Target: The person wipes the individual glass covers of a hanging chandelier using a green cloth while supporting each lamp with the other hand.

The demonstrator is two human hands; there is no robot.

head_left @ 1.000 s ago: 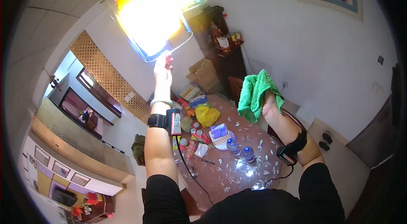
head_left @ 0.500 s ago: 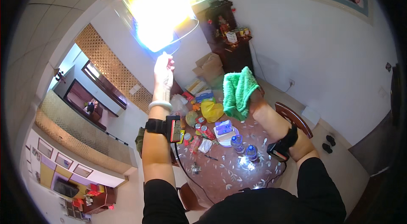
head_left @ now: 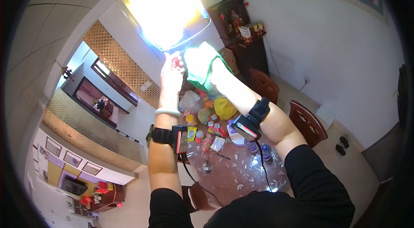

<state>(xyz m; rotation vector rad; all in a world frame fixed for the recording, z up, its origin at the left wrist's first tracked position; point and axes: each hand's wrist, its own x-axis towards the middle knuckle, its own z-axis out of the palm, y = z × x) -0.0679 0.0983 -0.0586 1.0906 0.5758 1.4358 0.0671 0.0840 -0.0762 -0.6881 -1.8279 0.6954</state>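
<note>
A brightly lit hanging lamp [head_left: 172, 12] with a clear glass-like shade fills the top of the view, its glare washing out detail. My left hand [head_left: 171, 73] is raised to the shade's lower rim, thumb and curled fingers closed at its edge; the exact contact is lost in the glare. In my right hand [head_left: 217, 75] is a green cloth [head_left: 200, 66], bunched and draped over the fingers, just right of my left hand and below the lamp. The cloth covers most of the right fingers.
Below stands a table [head_left: 233, 172] with a flowered cover. On it are a yellow bag [head_left: 225, 108], red cans [head_left: 220, 129], water bottles [head_left: 266, 152] and a pen [head_left: 223, 156]. Wooden chairs [head_left: 307, 122] stand at the right, a dark cabinet [head_left: 248, 57] behind.
My right hand has carried the green cloth up and left, from over the table to beneath the lamp. My left hand stays at the lamp's rim. The view has shifted slightly.
</note>
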